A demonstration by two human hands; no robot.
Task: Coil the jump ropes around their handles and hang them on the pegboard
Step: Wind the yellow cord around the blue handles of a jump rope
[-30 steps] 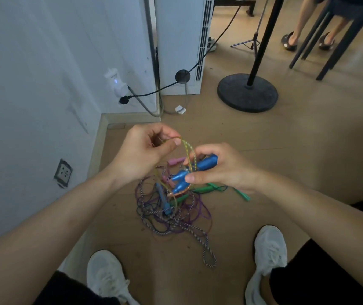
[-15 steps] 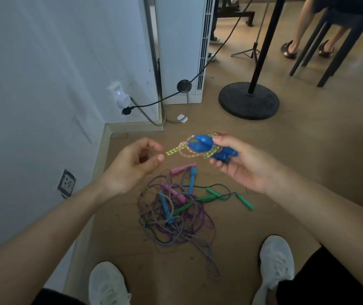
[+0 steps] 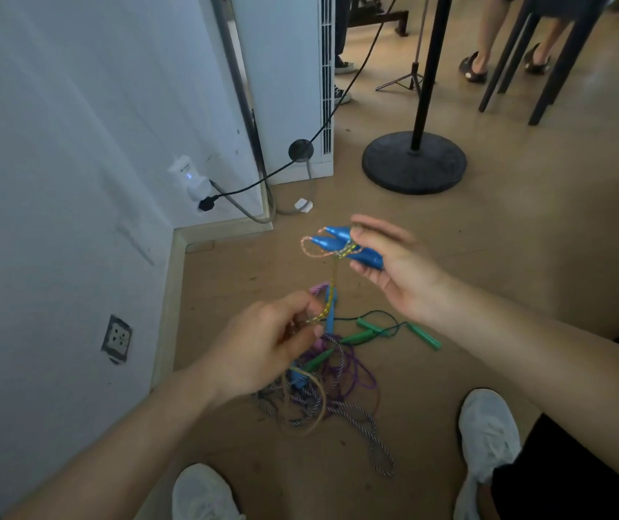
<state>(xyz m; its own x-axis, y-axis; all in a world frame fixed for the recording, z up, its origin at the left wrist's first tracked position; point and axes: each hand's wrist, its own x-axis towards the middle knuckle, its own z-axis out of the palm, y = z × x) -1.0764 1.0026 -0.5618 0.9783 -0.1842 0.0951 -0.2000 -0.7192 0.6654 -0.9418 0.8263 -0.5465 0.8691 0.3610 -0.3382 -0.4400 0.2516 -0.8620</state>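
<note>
The right hand (image 3: 394,268) is raised, with its thumb over and its fingers under a pair of blue handles (image 3: 345,243). The handles lie side by side, their tapered ends pointing away to the left of the hand. A few turns of yellow rope (image 3: 332,287) cross the handles just beside the fingertips.

From there the rope drops straight and taut to the left hand (image 3: 266,347), which sits lower and nearer the body. It pinches the rope between thumb and forefinger (the other fingers are curled in and blurred). The two hands are apart, joined only by that stretch of rope. A blurred tan loop hangs beneath the left hand.

On the floor, under and just beyond the left hand, lies a pile of ropes (image 3: 341,392): purple and striped cords tangled with green handles (image 3: 362,336). One green handle lies below the right wrist. Two white shoes (image 3: 488,425) stand on the floor, nearer the body than both hands.
</note>
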